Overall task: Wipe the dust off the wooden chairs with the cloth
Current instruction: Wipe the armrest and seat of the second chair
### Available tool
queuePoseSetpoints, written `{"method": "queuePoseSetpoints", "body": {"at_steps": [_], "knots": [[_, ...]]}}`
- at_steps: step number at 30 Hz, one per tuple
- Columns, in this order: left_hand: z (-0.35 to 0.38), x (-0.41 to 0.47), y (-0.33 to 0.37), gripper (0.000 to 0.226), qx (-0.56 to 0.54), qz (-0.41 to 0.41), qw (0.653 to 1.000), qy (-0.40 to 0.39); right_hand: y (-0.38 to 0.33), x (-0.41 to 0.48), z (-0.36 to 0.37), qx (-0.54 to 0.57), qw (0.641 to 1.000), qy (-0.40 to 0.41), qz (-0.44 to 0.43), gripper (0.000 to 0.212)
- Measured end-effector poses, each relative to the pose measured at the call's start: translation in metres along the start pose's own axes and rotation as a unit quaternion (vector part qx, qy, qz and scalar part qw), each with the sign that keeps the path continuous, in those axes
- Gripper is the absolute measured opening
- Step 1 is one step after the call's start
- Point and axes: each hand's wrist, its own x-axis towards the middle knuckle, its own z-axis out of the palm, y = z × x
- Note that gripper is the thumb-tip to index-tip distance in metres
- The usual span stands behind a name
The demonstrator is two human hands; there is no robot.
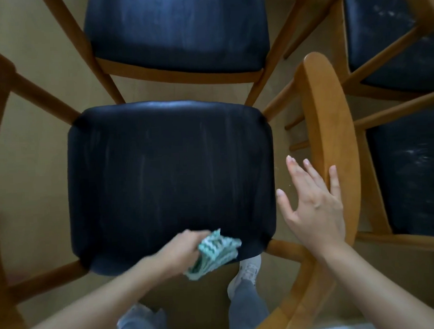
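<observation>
- My left grip [177, 249] was clenched around the crumpled green-and-white patterned cloth [215, 251]. It was at the near edge of the dark blue padded seat [172, 178] of the wooden chair closest to me, and this part of the picture was blurred.
- My right grip [313, 205] was released and held nothing. The fingers were straight and spread, and the outer finger lay against the curved light-brown wooden rail [330, 126] on my right.
- The near seat showed only faint pale streaks, so I judged that it was mostly wiped.
- The far dark seat [177, 30] beyond it looked about the same, and I could not tell more.
- The upper right seat [391, 47] and the lower right seat [413, 172] carried white specks and smears. I judged that these chairs were not yet wiped.
- On the wooden frames I could not see whether dust was there or not. In my judgement the larger part of the work was left.
</observation>
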Motion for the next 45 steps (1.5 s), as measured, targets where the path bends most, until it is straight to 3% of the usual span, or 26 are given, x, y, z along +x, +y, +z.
{"method": "queuePoseSetpoints", "body": {"at_steps": [4,7,9,13,17,22,27,32,40,45], "knots": [[-0.089,0.064,0.029,0.036,-0.056,0.071,0.981,0.174,-0.001,0.001,0.000,0.009,1.000,0.002,-0.003,0.059],[-0.151,0.124,0.060,0.041,0.006,0.101,0.948,0.302,-0.001,0.002,0.001,0.011,1.000,0.002,-0.007,0.059],[-0.172,0.165,0.073,0.054,0.078,0.101,0.936,0.327,-0.001,0.002,0.001,0.014,1.000,0.004,-0.012,0.058],[-0.157,0.223,0.075,0.059,0.186,0.072,0.949,0.244,0.001,0.004,0.002,0.015,1.000,0.011,-0.016,0.058],[-0.126,0.240,0.065,0.056,0.197,0.072,0.938,0.276,0.001,0.004,0.002,0.013,1.000,0.016,-0.017,0.058],[-0.093,0.204,0.077,0.044,0.176,0.125,0.945,0.246,0.003,0.003,0.002,0.011,1.000,0.016,-0.016,0.059],[-0.001,0.155,0.056,0.042,0.134,0.223,0.948,0.181,0.004,0.003,0.002,0.009,1.000,0.014,-0.016,0.060],[0.044,0.113,0.042,0.053,0.112,0.235,0.958,0.119,0.004,0.003,0.004,-0.003,1.000,0.016,-0.012,0.061],[0.072,0.078,0.034,0.044,0.120,0.214,0.968,0.060,0.003,0.003,0.004,-0.012,1.000,0.020,-0.007,0.062],[0.089,0.052,0.023,0.033,0.124,0.257,0.956,0.070,0.003,0.002,0.004,-0.019,1.000,0.019,-0.006,0.062]]}}
